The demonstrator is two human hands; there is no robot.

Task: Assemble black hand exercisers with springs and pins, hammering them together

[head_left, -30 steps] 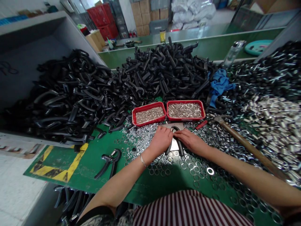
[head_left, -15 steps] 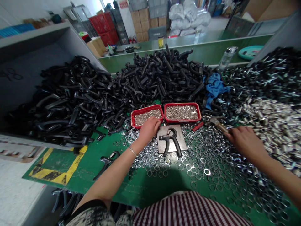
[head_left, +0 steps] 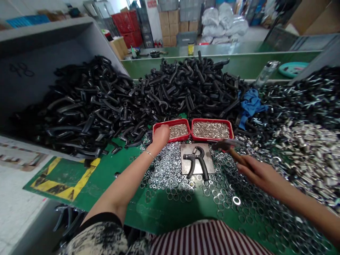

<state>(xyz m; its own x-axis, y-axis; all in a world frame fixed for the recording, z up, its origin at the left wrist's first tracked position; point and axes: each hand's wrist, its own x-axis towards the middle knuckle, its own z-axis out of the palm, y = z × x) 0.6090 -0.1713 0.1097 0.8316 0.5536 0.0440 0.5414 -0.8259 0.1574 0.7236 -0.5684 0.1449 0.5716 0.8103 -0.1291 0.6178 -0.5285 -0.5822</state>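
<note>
My right hand is wrapped round the wooden handle of a hammer, whose head is raised to the right of a metal plate. On the plate lies a black hand grip exerciser with a spring, its two handles pointing towards me. My left hand is at the left end of a red tray of small metal pieces; its fingers are hidden from view. A second red tray, holding small metal pins, stands to the right of the first.
Black handle parts are heaped along the back and in the grey bin on the left. Loose washers and rings surround the plate. On the right are piles of metal sleeves, a blue cloth and a clear bottle.
My left hand has moved left, from the first tray's right front to its left end. My right hand has lifted the hammer and brought it left, closer to the plate.
</note>
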